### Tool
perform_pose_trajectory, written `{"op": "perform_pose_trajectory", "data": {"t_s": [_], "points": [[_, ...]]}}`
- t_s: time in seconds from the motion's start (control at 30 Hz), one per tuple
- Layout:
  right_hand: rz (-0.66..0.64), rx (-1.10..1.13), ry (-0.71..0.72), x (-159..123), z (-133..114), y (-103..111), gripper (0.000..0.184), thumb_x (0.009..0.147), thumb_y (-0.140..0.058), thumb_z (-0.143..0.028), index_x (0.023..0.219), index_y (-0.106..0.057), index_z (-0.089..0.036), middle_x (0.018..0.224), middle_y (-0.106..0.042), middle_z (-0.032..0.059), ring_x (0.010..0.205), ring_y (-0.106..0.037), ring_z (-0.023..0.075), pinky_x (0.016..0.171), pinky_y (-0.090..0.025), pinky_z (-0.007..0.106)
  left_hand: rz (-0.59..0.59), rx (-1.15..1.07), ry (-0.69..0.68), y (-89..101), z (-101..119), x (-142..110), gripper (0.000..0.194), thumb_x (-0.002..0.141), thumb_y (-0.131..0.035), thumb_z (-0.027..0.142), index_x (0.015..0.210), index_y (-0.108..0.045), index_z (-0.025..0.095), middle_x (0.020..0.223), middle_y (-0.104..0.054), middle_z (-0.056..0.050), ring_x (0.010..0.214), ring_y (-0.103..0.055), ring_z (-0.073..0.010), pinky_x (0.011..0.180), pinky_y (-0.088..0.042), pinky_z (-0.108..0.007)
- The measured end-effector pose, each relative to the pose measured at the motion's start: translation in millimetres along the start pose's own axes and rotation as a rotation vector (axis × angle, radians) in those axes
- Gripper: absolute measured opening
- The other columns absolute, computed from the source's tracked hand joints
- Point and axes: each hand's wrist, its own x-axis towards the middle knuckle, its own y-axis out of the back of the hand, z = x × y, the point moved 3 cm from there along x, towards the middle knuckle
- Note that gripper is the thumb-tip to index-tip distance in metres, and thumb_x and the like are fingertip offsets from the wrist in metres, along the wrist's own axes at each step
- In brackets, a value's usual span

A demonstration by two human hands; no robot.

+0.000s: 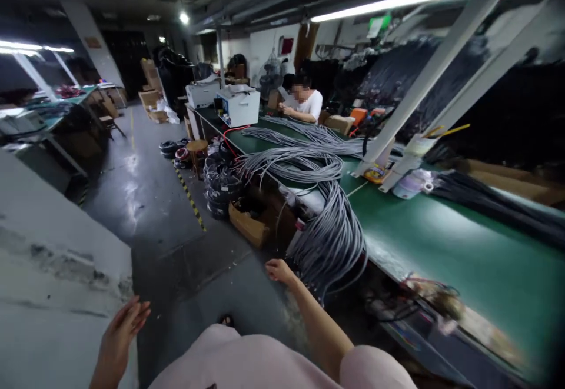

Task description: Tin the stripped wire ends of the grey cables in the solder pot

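Observation:
My left hand (126, 327) hangs low at the lower left, fingers apart and holding nothing, beside a pale concrete ledge (53, 248). My right hand (279, 271) is raised near the hanging ends of a thick bundle of grey cables (329, 242), a little to their left. Its fingers curl downward, and I cannot tell whether they touch the strands. The bundle drapes over the edge of a long green-topped workbench (454, 248). More grey cable loops (300, 142) lie along the bench towards the far end.
A seated person in a white shirt (304, 106) works at the far end of the bench, beside a white machine (237, 105). Black cable coils (220, 183) and a cardboard box (248, 226) sit on the floor by the bench. A white support post (441, 65) rises from the bench.

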Motion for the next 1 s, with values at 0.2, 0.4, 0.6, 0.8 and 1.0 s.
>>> {"op": "perform_pose_trajectory", "data": {"t_s": [0.2,0.4,0.6,0.8,1.0], "points": [[0.167,0.264,-0.116,20.8,0.8,53.6,0.023,0.077,-0.071,-0.033,0.08,-0.066,-0.011,0.06,-0.061,-0.0006,0.048,-0.052,0.0085,0.049,-0.042,0.022,-0.189,0.202,-0.075,-164.8,81.0,122.2,0.059,0.053,-0.083,0.043,0.103,-0.065,0.018,0.083,-0.073,-0.003,0.075,-0.069,-0.0179,0.076,-0.054,-0.032],[0.406,0.468,-0.087,67.2,-29.1,162.5,0.037,0.062,-0.077,-0.04,0.085,-0.068,-0.013,0.065,-0.067,0.0043,0.056,-0.06,0.0138,0.057,-0.05,0.027,-0.537,0.26,-0.06,-353.3,87.5,206.8,0.071,0.056,-0.082,0.051,0.113,-0.063,0.013,0.093,-0.073,-0.008,0.084,-0.069,-0.0191,0.082,-0.053,-0.033],[0.463,0.572,0.038,229.1,-132.4,268.9,0.034,0.066,-0.078,-0.039,0.085,-0.068,-0.014,0.074,-0.07,0.0066,0.066,-0.066,0.0152,0.067,-0.054,0.027,-0.649,0.24,-0.066,-509.7,101.2,273.3,0.07,0.058,-0.081,0.054,0.11,-0.065,0.011,0.093,-0.073,-0.01,0.085,-0.069,-0.0203,0.087,-0.052,-0.035],[0.412,0.624,-0.014,406.7,-219.4,329.2,0.015,0.076,-0.071,-0.026,0.079,-0.066,-0.012,0.07,-0.069,0.0055,0.063,-0.065,0.0136,0.067,-0.054,0.027,-0.87,0.427,-0.2,-663.0,139.8,339.6,0.07,0.067,-0.07,0.062,0.112,-0.065,0.01,0.102,-0.072,-0.015,0.093,-0.069,-0.0239,0.093,-0.05,-0.041],[0.504,0.719,-0.105,514.7,-233.9,343.9,0.012,0.077,-0.071,-0.022,0.076,-0.063,-0.014,0.066,-0.068,0.0046,0.059,-0.063,0.012,0.059,-0.053,0.022,-1.04,0.698,-0.253,-852.7,144.1,452.9,0.048,0.076,-0.07,0.043,0.11,-0.067,0.008,0.115,-0.069,-0.016,0.109,-0.063,-0.025,0.102,-0.044,-0.037]]}}
